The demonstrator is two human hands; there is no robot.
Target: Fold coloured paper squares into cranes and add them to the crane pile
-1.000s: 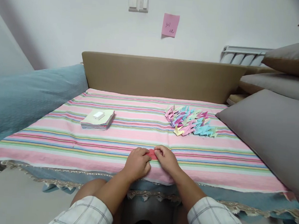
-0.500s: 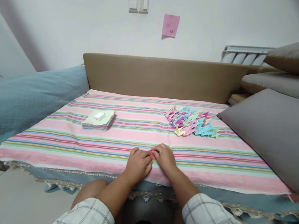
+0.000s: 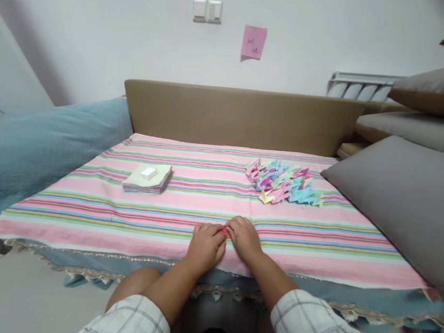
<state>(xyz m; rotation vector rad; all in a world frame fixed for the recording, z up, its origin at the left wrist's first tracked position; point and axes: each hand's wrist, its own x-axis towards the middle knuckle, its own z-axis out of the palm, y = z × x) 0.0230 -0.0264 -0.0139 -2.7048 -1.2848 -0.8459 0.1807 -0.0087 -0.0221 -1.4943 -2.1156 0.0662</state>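
Between my two hands, close to the front of the striped cloth, is a small piece of red folded paper (image 3: 225, 232). My left hand (image 3: 206, 244) grips it from the left, fingers bent over its edge. From the right, my right hand (image 3: 244, 237) pinches it with thumb and fingertips. Most of the paper is covered by my fingers, so its folds cannot be made out. Further back on the right lies a cluster of folded paper cranes (image 3: 282, 183) in pink, blue, purple, green and yellow. A stack of square coloured paper (image 3: 147, 179) is on the left.
A small white object (image 3: 149, 173) rests on the paper stack. The striped cloth (image 3: 84, 227) covers the sofa seat. Grey cushions (image 3: 391, 191) pile up on the right, a blue-covered armrest (image 3: 53, 136) borders the left, and a brown backrest (image 3: 242, 117) stands behind.
My hands stay together on the red paper, with only slight finger shifts; less of the red shows now. The whole view has moved slightly.
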